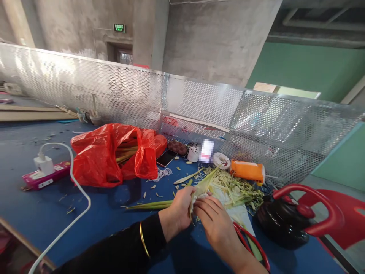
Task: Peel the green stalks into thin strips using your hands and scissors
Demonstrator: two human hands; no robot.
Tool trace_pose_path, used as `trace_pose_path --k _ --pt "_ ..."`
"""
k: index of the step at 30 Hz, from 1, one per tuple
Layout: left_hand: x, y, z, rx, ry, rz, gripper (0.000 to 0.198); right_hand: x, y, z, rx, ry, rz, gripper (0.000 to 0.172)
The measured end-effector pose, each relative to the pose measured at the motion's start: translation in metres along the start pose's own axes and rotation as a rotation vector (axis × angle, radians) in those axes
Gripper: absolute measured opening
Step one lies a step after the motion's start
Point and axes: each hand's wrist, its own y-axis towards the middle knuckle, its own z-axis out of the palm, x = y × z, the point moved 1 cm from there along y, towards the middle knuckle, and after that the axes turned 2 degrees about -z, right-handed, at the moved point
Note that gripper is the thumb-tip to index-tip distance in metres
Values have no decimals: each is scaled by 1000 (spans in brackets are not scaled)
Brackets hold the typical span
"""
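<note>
Stalk (205,182) base inside left hand (178,211)

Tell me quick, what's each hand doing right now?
Left hand: closed, holding the stalk.
Right hand: closed, fingers pinching the same stalk.

Both hands meet just below the middle of the frame. The left hand (178,213) comes in from the lower left with its back to the camera, fingers curled shut in a grip. Its arm is covered by a black sleeve (119,251), with a gold bangle (144,239) at the wrist. The right hand (215,222) reaches in from the bottom right on a bare forearm, palm down. Its fingers (203,201) are bent and pinched together, close against the left hand's fingertips.
</note>
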Motion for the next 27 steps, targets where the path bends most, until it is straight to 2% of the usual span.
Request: trace_pose_path --k 3,6,8,11,12,13,15,17,19,20,22,24,27 --pt "1 0 1 23 -19 5 22 3 -2 2 -18 73 49 33" --pt "-1 2 0 39 -17 -11 29 6 0 -3 -7 251 127 28" --pt "-6 3 -1 57 -8 4 32 10 4 -10 92 476 227 26" --pt "-13 3 -4 126 34 69 32 13 10 -22 311 860 440 22" --pt "-14 3 -4 150 48 64 32 11 11 -25 326 931 511 21" --pt "-15 4 -4 168 61 48 33 8 12 -28 284 956 582 21" --pt "-13 5 -5 174 79 15 32 -5 10 -33 65 871 743 21" --pt "-11 6 -6 175 103 9 30 -20 4 -36 -201 641 933 22" --pt "-7 5 -6 171 138 5 28 -30 -3 -37 -393 378 1043 23" --pt "-4 5 -5 172 162 -9 28 -33 -5 -36 -437 272 1036 23" --pt "0 3 -4 168 229 -13 28 -33 -7 -33 -435 148 906 20" --pt "4 2 -3 162 283 -7 25 -27 -6 -27 -345 128 703 17" --pt "7 4 -2 153 248 -35 20 -18 -2 -17 -134 138 402 17"
